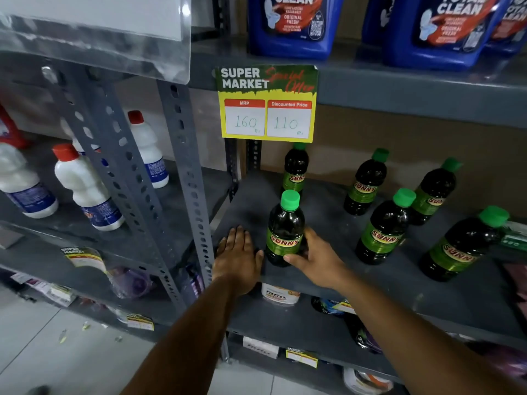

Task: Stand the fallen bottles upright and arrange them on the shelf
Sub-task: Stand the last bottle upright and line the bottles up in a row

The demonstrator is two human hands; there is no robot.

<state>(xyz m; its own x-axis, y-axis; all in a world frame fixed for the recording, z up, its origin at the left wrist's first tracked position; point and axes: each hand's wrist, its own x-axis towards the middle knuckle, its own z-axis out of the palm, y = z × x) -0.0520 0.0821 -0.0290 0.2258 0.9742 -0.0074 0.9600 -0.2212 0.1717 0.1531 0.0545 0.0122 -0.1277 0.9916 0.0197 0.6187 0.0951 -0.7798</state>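
Several dark bottles with green caps and green "SUNNY" labels stand upright on the grey shelf [328, 275]. The nearest bottle [285, 226] stands at the shelf's front left. My right hand [316, 259] wraps its lower part from the right, thumb in front of the base. My left hand [238, 252] lies flat, palm down, on the shelf just left of that bottle, fingers apart and holding nothing. Another bottle [295, 168] stands behind it under the price sign. Further bottles [366, 183], [385, 228], [435, 192], [463, 245] stand to the right.
A yellow-green price sign [268, 102] hangs from the shelf above, which carries blue jugs [293, 24]. A perforated grey upright post [188, 178] borders the shelf on the left. White bottles with red caps [85, 186] stand on the neighbouring shelf. Packaged goods sit on lower shelves.
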